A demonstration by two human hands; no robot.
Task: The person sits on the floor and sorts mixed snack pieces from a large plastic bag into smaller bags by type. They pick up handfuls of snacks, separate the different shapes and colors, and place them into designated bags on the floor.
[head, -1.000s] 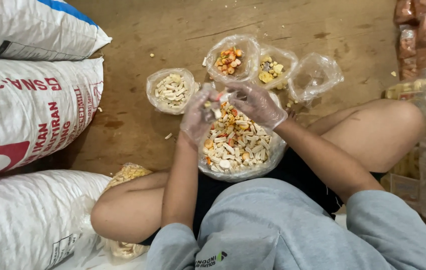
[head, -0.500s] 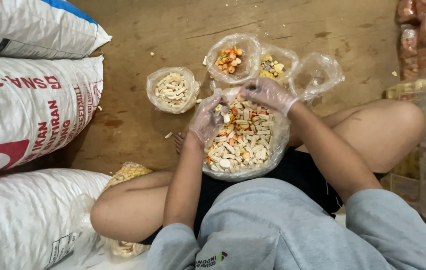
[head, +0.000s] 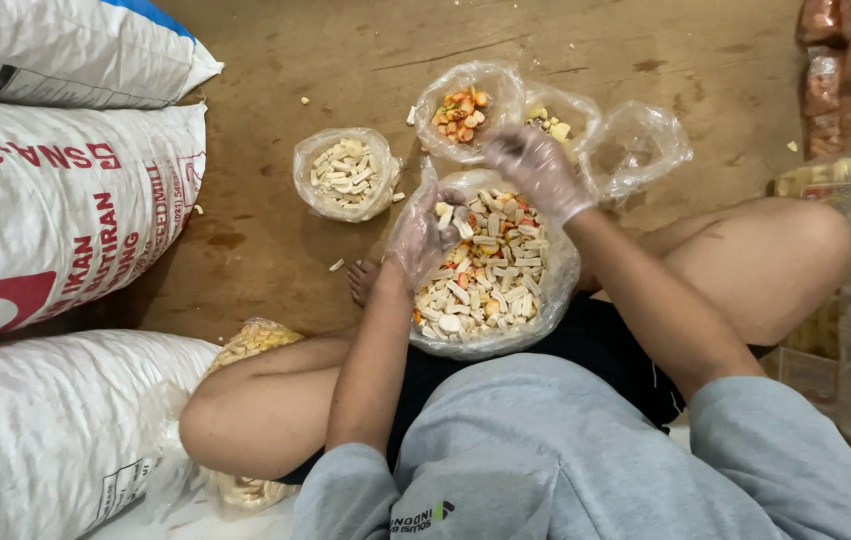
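The left hand [head: 424,232], in a thin clear plastic glove, rests at the left rim of the large clear plastic bag of mixed crackers [head: 491,270], its fingers curled and pinched around a pale stick-shaped cracker or two. The right hand [head: 538,170], gloved the same way, hovers above the far rim of that bag with its fingers loosely curled downward; whether it holds a piece I cannot tell. The big bag sits on the wooden floor [head: 266,220] between the person's crossed bare legs, full of white, orange and red pieces. Beyond it, toward the far edge of the floor, stand four small clear bags: one of pale stick crackers [head: 344,173] to the left, one of orange and red pieces [head: 459,112], one of yellowish pieces [head: 556,122] just under the right hand, and a nearly empty one [head: 641,148] to the right. Large white woven sacks [head: 56,200] line the left side. The step in hand looks like sorting by kind; the next move seems to call for carrying each pinched piece to its matching small bag.
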